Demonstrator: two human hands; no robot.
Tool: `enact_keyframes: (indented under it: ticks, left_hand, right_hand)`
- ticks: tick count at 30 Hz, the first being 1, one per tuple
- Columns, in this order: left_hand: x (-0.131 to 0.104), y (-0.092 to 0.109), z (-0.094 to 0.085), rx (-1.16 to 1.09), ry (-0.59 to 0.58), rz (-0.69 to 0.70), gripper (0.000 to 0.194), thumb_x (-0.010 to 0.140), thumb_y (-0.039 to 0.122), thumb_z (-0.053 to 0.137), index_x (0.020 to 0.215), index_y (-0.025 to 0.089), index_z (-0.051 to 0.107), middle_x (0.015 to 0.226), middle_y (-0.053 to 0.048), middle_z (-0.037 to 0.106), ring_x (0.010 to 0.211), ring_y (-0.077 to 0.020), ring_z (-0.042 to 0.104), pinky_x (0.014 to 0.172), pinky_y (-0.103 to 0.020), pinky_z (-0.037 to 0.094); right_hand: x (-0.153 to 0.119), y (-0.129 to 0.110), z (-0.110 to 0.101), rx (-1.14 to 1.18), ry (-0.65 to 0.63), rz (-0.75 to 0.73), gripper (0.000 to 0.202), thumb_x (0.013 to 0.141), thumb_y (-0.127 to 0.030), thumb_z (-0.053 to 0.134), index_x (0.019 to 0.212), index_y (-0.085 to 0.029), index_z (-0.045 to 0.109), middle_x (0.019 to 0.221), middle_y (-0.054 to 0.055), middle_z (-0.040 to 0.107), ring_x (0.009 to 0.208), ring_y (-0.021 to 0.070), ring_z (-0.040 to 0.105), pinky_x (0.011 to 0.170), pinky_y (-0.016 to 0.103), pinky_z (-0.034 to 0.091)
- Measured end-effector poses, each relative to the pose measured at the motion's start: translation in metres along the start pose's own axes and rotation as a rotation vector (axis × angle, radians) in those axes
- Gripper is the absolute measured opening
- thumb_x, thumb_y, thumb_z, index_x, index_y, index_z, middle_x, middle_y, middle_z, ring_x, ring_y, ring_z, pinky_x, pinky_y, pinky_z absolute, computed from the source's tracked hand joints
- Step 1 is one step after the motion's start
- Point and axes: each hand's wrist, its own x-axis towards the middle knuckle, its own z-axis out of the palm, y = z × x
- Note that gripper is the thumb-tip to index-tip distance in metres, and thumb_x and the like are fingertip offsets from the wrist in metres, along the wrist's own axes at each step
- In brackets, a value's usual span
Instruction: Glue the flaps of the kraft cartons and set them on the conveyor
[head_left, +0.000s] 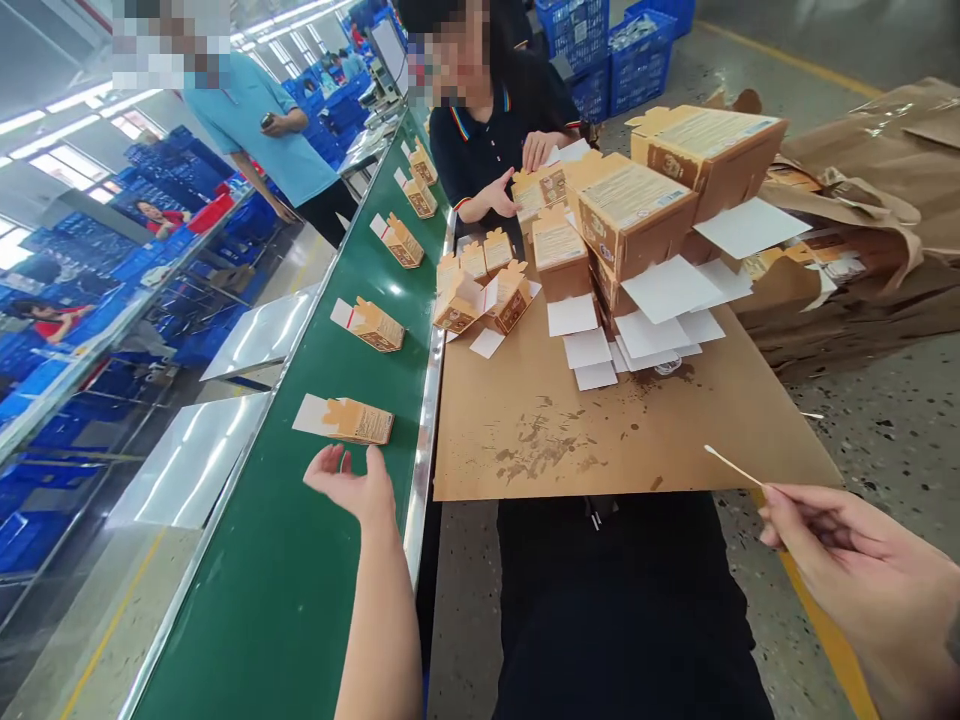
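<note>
Cotton swab (pixel 735 468) is pinched near one end by the right hand (pixel 862 560), presumably to keep its far tip free, while the left hand (pixel 361 490), empty with fingers spread, hovers just short of a carton (pixel 365 423) lying ahead on the green belt (pixel 262 580), probably for easy reach.

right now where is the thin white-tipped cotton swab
In the head view's lower right, the swab is pinched in the bare right hand, tip over the brown cardboard sheet.
</note>
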Motion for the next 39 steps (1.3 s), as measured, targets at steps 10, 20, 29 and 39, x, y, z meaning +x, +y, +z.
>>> enact_keyframes:
  ticks: [10,20,29,39]
  left_hand:
    - [0.109,0.121,0.21,-0.081,-0.867,0.371,0.121,0.052,0.025,0.103,0.161,0.015,0.051,0.176,-0.03,0.047,0.173,-0.0517,0.035,0.143,-0.068,0.027]
    - [0.078,0.114,0.129,-0.193,-0.772,0.298,0.103,0.042,0.052,0.114,0.127,0.025,0.064,0.134,-0.013,0.073,0.138,-0.0427,0.07,0.128,-0.062,0.052]
    - [-0.061,0.093,0.048,-0.965,-0.936,-0.611,0.087,0.061,0.064,0.112,0.136,0.034,0.078,0.142,-0.009,0.081,0.134,-0.0339,0.077,0.113,-0.048,0.065]
    - [-0.132,0.092,0.033,-0.947,-0.881,-0.931,0.085,0.068,0.038,0.108,0.147,0.031,0.077,0.15,-0.01,0.08,0.148,-0.0408,0.071,0.123,-0.054,0.061]
  right_hand:
    - [-0.002,-0.025,0.007,0.177,0.002,-0.021,0.034,0.093,-0.063,0.084,0.084,-0.03,0.086,0.061,0.006,0.073,0.049,0.0262,0.072,0.051,0.04,0.068]
    - [0.016,-0.008,-0.007,0.043,-0.008,-0.035,0.044,0.099,-0.065,0.076,0.088,-0.022,0.083,0.065,0.007,0.076,0.052,0.0221,0.074,0.057,0.033,0.064]
    - [0.144,-0.032,0.04,-0.358,-0.278,-0.322,0.016,0.092,-0.021,0.067,0.078,-0.027,0.066,0.078,0.006,0.079,0.074,0.0271,0.077,0.073,0.037,0.06]
    - [0.18,-0.035,0.075,-0.536,-0.452,-0.412,0.026,0.094,-0.014,0.065,0.071,-0.025,0.064,0.072,0.008,0.074,0.071,0.0268,0.072,0.069,0.037,0.051]
